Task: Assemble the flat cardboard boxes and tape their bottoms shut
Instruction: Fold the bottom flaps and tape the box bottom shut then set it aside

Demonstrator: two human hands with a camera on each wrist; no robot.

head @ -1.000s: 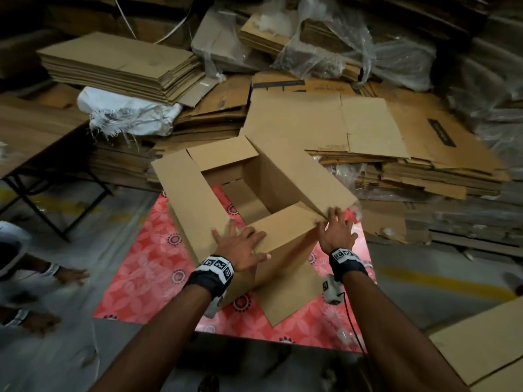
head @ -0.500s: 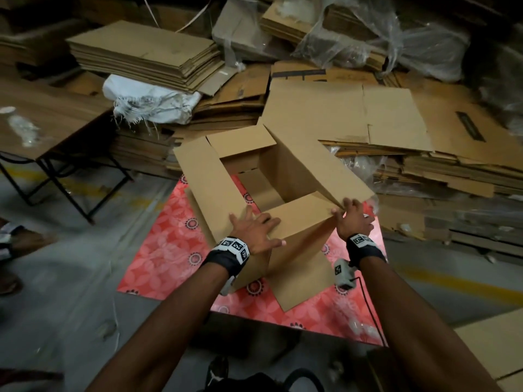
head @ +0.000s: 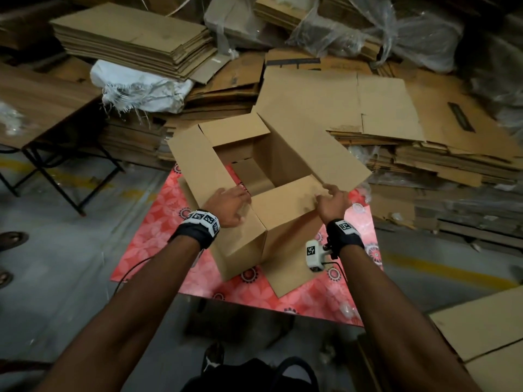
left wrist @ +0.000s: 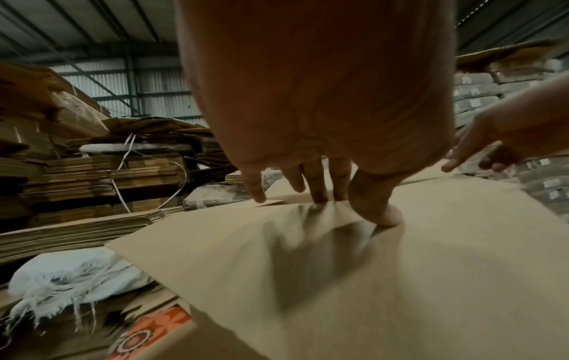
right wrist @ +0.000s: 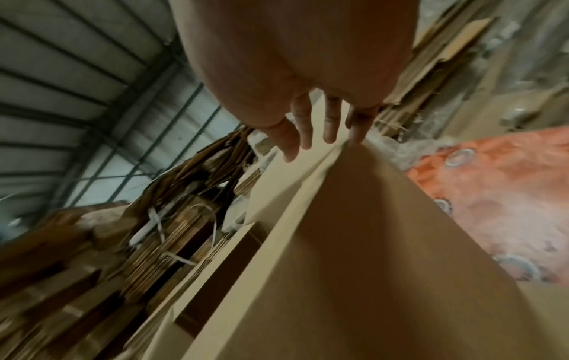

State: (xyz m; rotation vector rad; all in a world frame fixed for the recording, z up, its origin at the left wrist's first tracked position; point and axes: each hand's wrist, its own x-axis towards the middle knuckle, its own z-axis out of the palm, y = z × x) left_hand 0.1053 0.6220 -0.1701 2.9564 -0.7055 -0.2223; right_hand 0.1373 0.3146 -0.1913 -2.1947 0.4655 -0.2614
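— Where is the cardboard box (head: 254,176)?

— It stands open on the red mat (head: 158,236), directly under both hands.

— And the left hand (head: 226,205)?

— Its straight, spread fingers (left wrist: 317,185) press on the long left flap (head: 198,165).

— The right hand (head: 332,203)?

— Its fingers are spread and straight, touching the near flap (head: 285,199) at the box's right corner, pinching nothing.

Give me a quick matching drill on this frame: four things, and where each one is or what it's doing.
1. left hand
2. right hand
3. white sack
4. open box

A. stands on the red floral mat
B. fingers at the near flap's right corner
C. lies below a stack of flat cardboard
D. fingers straight on the left flap

Pairs: 1-D, 2-B, 3-C, 4-A
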